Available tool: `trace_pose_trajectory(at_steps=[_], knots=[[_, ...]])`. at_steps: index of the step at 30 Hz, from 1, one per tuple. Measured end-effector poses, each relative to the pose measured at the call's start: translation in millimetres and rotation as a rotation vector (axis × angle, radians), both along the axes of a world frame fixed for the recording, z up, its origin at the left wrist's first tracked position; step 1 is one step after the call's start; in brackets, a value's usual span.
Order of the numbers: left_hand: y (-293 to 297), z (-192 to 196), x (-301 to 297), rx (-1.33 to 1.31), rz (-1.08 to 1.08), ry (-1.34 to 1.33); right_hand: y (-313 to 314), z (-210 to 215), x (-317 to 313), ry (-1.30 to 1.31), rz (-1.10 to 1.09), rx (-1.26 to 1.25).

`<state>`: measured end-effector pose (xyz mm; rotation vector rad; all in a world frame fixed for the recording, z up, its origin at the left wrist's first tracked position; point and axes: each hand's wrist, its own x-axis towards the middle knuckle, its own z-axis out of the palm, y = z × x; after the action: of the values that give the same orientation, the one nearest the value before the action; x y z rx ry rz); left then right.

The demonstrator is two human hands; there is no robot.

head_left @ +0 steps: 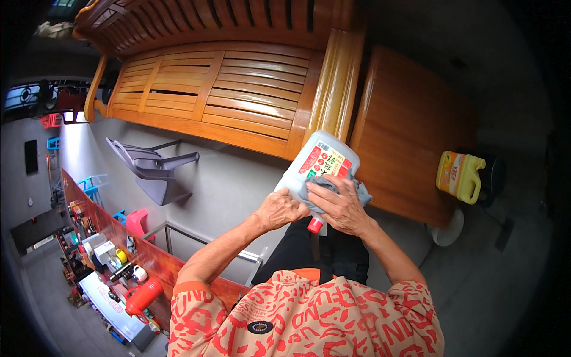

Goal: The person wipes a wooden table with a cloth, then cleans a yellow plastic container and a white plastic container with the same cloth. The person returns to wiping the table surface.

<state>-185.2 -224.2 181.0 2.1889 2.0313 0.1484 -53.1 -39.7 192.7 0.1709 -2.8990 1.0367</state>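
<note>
In front of my body a whitish plastic jug (305, 165) is tilted, its red cap (314, 225) pointing down toward me. A red and cream label covers the side facing up. My left hand (281, 209) is closed at the jug's left side, near the neck; its fingertips are hidden. With my right hand (340, 206) I press a crumpled grey cloth (362, 193) against the label, the fingers curled over it.
A slatted wooden bench (250, 89) stands ahead, beside a wooden cabinet (410, 137). To the right is a yellow jug (461, 177). A grey plastic chair (156, 168) stands left. A red thermos (144, 296) and several items crowd the long red-brown table (163, 262).
</note>
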Motion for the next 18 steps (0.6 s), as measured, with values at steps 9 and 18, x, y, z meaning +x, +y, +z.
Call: trace_pose_trajectory(at_steps=[9,18], knots=[[0.3,-8.8,-0.9,0.051,0.017,-0.084,-21.9,-7.1,-100.9,-0.040,0.099,0.074],[7.7,2.9,1.1,0.136,0.041,-0.086,-20.7,-3.2,-61.9,0.113,-0.049,0.019]])
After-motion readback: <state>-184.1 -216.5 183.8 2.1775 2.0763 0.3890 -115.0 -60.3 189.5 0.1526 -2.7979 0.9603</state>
